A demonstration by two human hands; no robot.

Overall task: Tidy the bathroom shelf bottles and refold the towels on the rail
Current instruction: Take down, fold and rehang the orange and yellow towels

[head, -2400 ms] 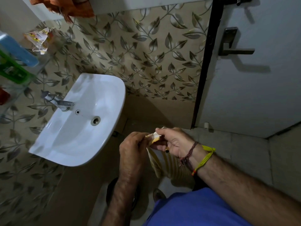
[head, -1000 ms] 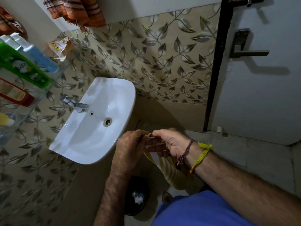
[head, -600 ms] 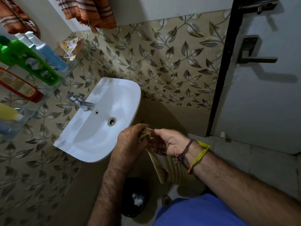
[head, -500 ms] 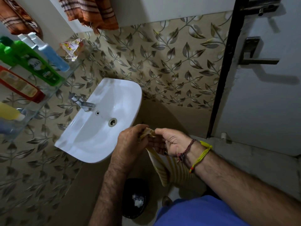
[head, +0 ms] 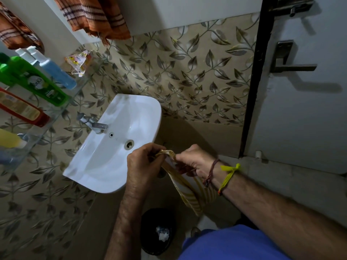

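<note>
Left hand point(head: 142, 166) and right hand point(head: 193, 162) each pinch the top edge of the yellow striped towel point(head: 189, 192), which hangs beside the sink point(head: 116, 147). Risk: edges bunched between fingers; uneven fold or slip to floor likely.

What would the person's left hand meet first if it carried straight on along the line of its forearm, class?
Probably the white washbasin: the left hand, gripping the yellow striped towel, points up the picture toward the basin's rim near the drain hole. Depth is unclear, so it might pass above it.
</note>
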